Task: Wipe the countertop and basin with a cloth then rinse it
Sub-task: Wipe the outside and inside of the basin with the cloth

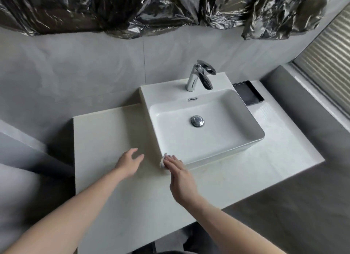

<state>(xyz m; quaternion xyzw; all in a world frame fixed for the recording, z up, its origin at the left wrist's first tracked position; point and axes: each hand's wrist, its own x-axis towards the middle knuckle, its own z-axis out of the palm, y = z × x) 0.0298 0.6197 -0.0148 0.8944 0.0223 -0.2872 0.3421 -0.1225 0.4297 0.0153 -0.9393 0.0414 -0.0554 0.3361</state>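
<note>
The cloth (162, 161) is only a small white wad showing past the fingertips of the right hand (179, 178), pressed where the near left corner of the basin (206, 140) meets the counter (106, 140). The fingers (173, 161) lie flat and together over it, not clenched, which looks like pressing the cloth into that seam, where grime tends to collect, instead of gripping it (most of the cloth is hidden under the palm, so how it is folded I cannot tell).

Just left of those fingers the left hand (129, 163) hovers over or rests lightly on the counter, fingers spread and released, holding nothing; I would guess it is there for balance while the other hand works.

Beyond the fingertips the basin is dry-looking and white, its drain plug (197, 121) in the middle and the tap (200, 75) at the far rim, no water running. So I judge the wiping is in hand and the rinse is not yet begun.

Further out, to the right of the basin, a dark tray (250, 94) sits against the wall, and crumpled black plastic sheeting (151, 11) hangs above.
</note>
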